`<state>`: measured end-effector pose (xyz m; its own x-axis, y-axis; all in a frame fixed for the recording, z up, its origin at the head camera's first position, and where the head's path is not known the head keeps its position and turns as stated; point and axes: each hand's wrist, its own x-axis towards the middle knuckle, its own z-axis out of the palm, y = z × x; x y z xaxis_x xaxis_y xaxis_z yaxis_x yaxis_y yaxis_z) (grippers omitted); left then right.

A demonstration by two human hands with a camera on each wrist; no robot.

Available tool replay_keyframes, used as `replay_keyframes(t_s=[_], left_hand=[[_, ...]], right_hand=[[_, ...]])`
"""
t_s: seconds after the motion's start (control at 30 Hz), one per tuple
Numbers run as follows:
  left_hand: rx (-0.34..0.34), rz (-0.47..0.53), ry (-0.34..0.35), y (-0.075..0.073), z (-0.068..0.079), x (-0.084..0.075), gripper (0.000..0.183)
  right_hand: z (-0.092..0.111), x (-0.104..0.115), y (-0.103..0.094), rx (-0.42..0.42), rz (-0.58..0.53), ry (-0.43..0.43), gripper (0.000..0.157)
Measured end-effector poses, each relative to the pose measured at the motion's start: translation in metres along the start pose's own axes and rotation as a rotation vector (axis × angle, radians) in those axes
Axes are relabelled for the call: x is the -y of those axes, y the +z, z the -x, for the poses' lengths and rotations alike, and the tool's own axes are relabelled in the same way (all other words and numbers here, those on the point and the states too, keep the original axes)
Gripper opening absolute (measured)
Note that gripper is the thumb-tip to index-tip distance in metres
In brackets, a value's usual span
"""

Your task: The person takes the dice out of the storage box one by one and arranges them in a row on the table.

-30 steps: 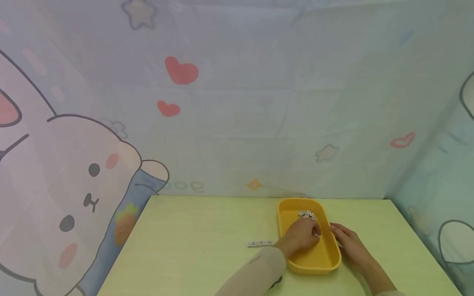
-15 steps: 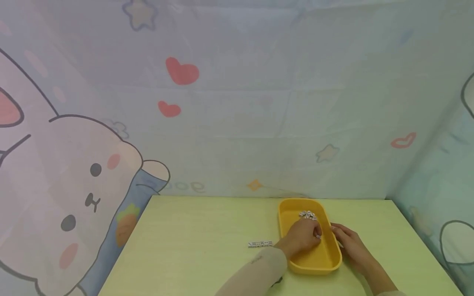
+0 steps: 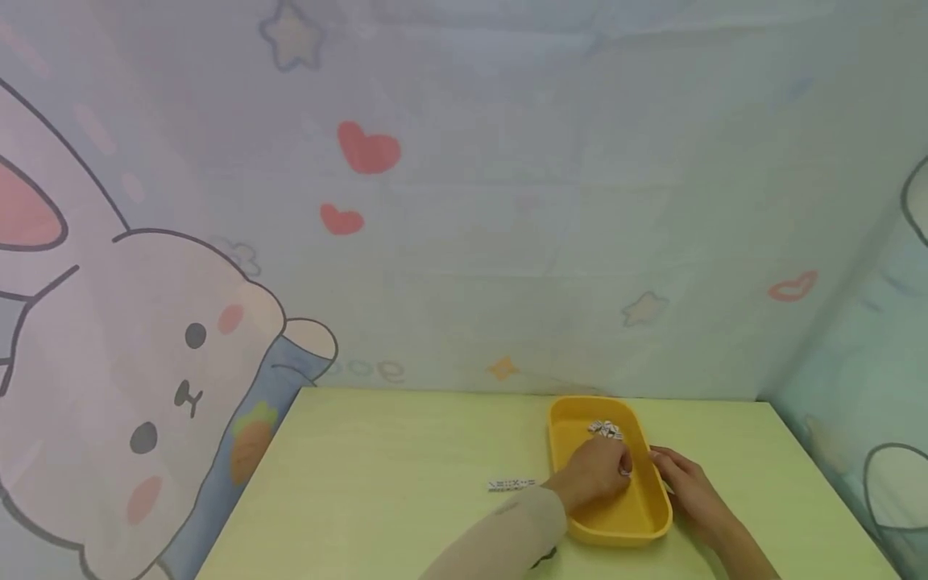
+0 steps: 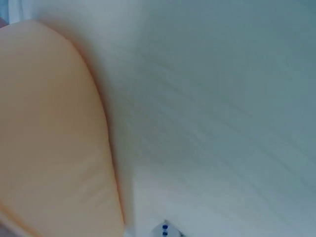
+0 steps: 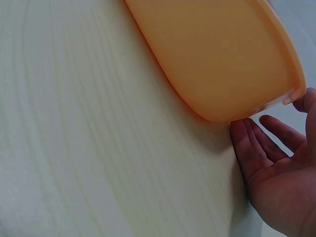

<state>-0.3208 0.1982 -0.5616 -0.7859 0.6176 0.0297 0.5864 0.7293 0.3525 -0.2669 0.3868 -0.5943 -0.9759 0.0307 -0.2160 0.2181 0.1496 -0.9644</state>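
My left hand (image 3: 596,470) reaches into a yellow tray (image 3: 618,534), its fingers curled. A small white die (image 3: 626,474) shows at its fingertips, mostly covered by them. Beyond the knuckles, several white dice (image 3: 606,429) lie in a heap at the far end of the tray. On the right side, my right hand (image 3: 694,493) holds the tray by its outer wall. In the right wrist view, the thumb (image 5: 302,101) is at the rim and the fingers (image 5: 252,143) meet the wall low down near the table.
A straight row of white dice (image 3: 511,485) lies on the pale table (image 3: 391,459), left of the tray and close to the left sleeve (image 3: 500,536). One die (image 4: 165,230) shows at the bottom of the left wrist view. A printed cloth (image 3: 464,201) hangs behind the table.
The head view has shifted slightly, so everything sits a little lower in it. Both hands stay in nearly the same places at the tray.
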Motion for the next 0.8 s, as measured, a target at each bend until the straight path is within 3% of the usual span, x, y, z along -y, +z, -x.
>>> replay_keyframes(t_s=[0.1, 0.3, 0.4, 0.63, 0.8], left_hand=[[0.011, 0.048, 0.041, -0.010, 0.006, 0.003, 0.004], [-0.024, 0.123, 0.232, -0.033, 0.020, 0.014, 0.005], [-0.027, 0.159, 0.292, -0.046, 0.030, 0.019, 0.005], [0.001, 0.254, 0.303, -0.068, 0.053, 0.040, 0.004], [-0.028, 0.299, 0.303, -0.079, 0.062, 0.056, 0.006]], right_hand=[[0.000, -0.001, 0.001, 0.004, -0.013, -0.008, 0.071], [-0.002, -0.005, 0.003, -0.001, -0.049, -0.019, 0.068], [-0.002, -0.005, 0.003, -0.002, -0.050, -0.024, 0.068], [-0.001, -0.004, 0.005, -0.004, -0.053, 0.002, 0.073], [-0.001, -0.002, 0.003, -0.011, -0.059, -0.006, 0.074]])
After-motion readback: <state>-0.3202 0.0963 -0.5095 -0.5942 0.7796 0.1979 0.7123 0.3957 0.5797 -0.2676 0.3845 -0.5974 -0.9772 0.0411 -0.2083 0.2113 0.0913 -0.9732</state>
